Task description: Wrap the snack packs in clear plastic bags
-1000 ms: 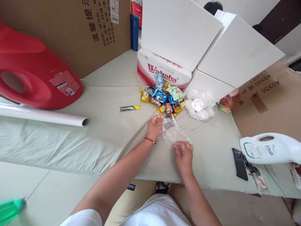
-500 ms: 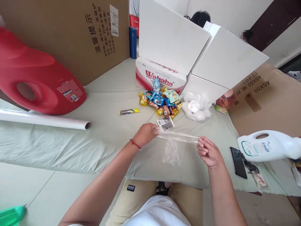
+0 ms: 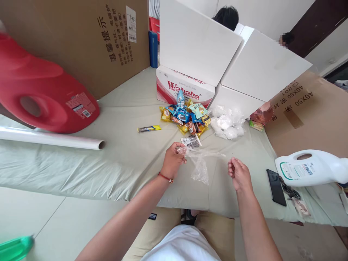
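A person in a white shirt works at a cloth-covered tabletop, the left hand, with a red bracelet at its wrist, gripping a clear plastic bag between thumb and fingers. The bag spans the space between the two hands near the front edge, one thin strand stretching to the right and a crumpled part drooping toward the person. The right hand is loosely clenched just beyond the strand's end, apart from it; whether any scrap of film is pinched there cannot be told. Just past the left fingers lies a flat packet with dark contents, in front of a heap of wrapped snacks in blue, yellow and orange, piled before a red-and-white Wahaha carton. A bundle of white plastic sits to the right of the heap; a slim yellow-tipped packet lies alone to its left. A red jug and a white roll occupy the left side, while a white bottle and a dark phone lie at right. Dark hair of another person shows behind white boxes.
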`<state>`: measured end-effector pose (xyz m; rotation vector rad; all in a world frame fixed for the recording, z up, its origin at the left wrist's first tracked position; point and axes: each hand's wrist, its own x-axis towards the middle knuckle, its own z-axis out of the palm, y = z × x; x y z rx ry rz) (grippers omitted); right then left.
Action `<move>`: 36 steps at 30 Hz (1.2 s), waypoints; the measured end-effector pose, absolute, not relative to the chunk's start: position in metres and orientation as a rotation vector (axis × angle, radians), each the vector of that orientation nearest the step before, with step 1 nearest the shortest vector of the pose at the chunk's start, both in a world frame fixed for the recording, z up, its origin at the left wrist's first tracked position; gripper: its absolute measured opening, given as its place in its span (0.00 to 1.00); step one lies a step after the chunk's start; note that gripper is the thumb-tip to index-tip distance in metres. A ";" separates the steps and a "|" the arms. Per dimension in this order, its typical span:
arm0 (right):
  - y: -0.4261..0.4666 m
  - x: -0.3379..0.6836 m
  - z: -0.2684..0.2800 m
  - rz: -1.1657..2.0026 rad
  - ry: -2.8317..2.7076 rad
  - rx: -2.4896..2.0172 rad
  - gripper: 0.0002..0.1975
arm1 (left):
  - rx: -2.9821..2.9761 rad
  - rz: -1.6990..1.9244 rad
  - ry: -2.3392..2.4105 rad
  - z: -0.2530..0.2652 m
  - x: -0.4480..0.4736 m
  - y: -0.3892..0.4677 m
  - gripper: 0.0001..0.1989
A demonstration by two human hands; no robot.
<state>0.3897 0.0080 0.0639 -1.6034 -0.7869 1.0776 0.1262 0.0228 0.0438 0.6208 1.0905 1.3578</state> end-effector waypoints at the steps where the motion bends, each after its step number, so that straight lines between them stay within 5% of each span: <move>1: 0.002 0.385 0.065 1.132 -0.853 -1.620 0.22 | 0.620 1.371 1.082 0.046 0.129 0.021 0.16; 5: -0.011 0.355 0.072 1.052 -1.203 -1.674 0.28 | 0.671 1.392 1.002 0.054 0.143 0.011 0.19; 9: 0.000 0.327 0.073 0.859 -1.447 -1.679 0.23 | 0.833 1.389 1.044 0.062 0.155 -0.001 0.16; 19: 0.005 0.342 0.063 1.437 -0.821 -1.457 0.19 | 0.500 1.378 1.000 0.056 0.118 0.019 0.23; 28: 0.009 0.330 0.067 1.401 -1.101 -1.587 0.28 | 0.654 1.359 1.040 0.054 0.125 0.014 0.24; 36: 0.028 0.325 0.076 1.342 -1.139 -1.473 0.23 | 0.700 1.344 0.966 0.064 0.126 0.010 0.25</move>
